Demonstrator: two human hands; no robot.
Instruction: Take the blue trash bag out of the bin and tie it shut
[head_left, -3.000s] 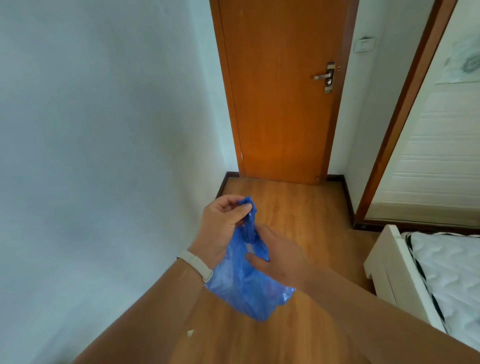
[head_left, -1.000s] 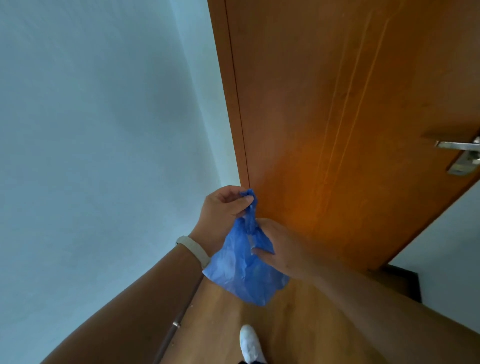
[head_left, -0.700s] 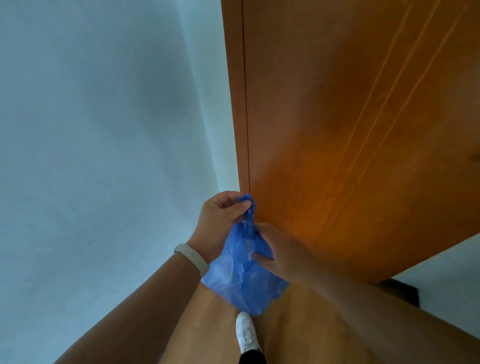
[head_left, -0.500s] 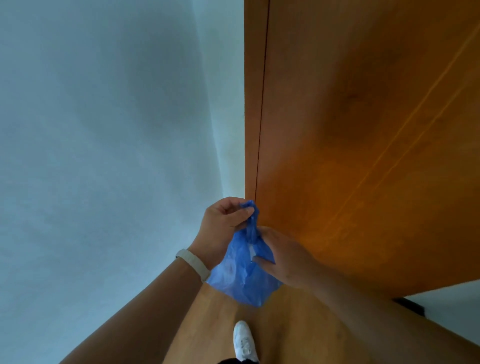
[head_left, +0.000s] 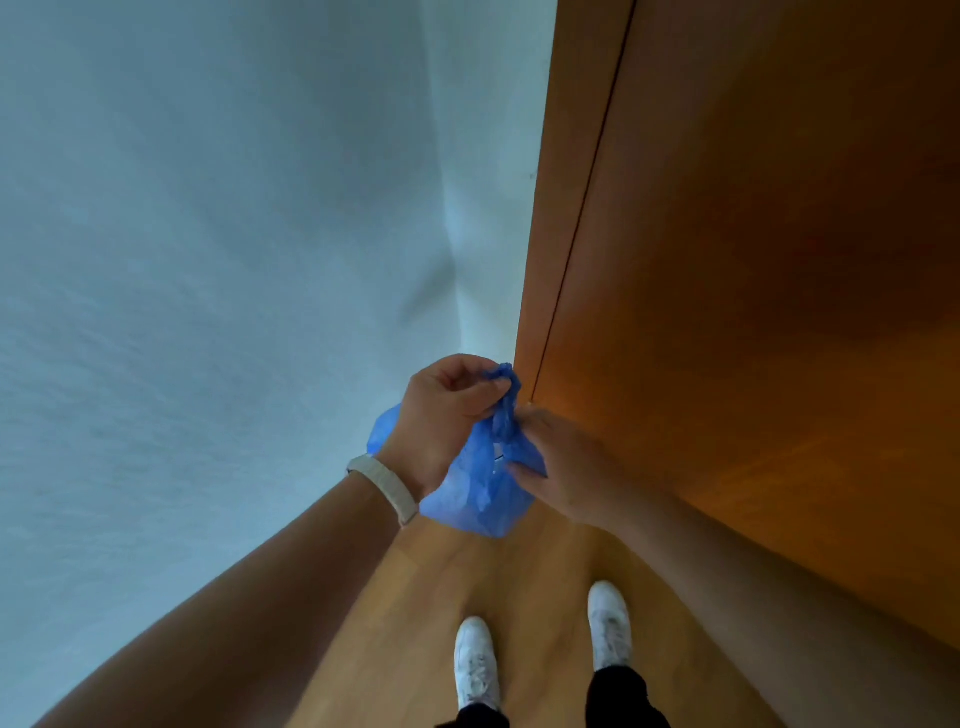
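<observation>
Between the left hand's (head_left: 441, 415) fingers (head_left: 485, 387), bag (head_left: 475, 493) neck pinched; right hand (head_left: 563, 467) grips below. Tying step; knot next, probably.

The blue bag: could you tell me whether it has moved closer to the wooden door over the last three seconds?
Yes. The blue bag has been carried forward to the wooden door, which earlier stood across the floor and now rises right beside both hands.

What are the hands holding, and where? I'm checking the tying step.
The blue trash bag: left hand pinches its gathered neck, right hand grips just below.
</observation>
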